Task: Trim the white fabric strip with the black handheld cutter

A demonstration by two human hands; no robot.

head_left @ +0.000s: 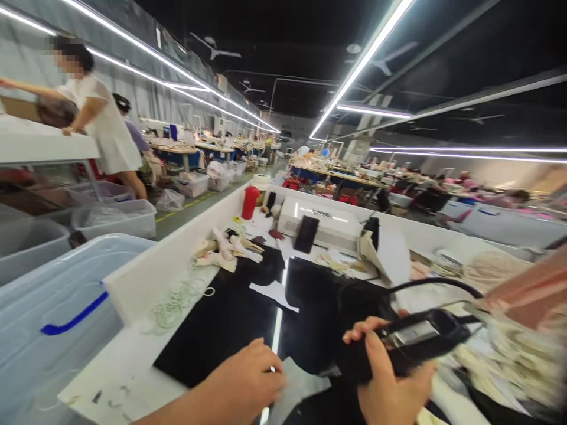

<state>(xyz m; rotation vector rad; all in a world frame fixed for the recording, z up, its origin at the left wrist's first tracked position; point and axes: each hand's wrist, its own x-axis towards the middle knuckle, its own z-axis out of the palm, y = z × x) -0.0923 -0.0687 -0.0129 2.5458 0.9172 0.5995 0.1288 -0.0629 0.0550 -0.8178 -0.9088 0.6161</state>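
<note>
My right hand (390,366) is wrapped around a black corded handheld tool (419,339) with a silvery plate on its side. A thick black cable runs from it to the right. My left hand (254,378) has its fingers curled over the black work surface (221,319); a small shiny spot shows at the fingers, and what they hold, if anything, is hidden. Just beside it lies a thin pale, see-through cut piece (299,389). Farther off, a white curved cut piece (275,294) rests flat on the black surface.
Beige scraps (225,251) and a tangle of pale green cord (177,301) lie left. A black phone (306,234) leans on a white machine (323,221); a red bottle (250,202) stands behind. Cream fabric (509,348) heaps right. A blue-handled bin (80,289) and a person (101,118) are left.
</note>
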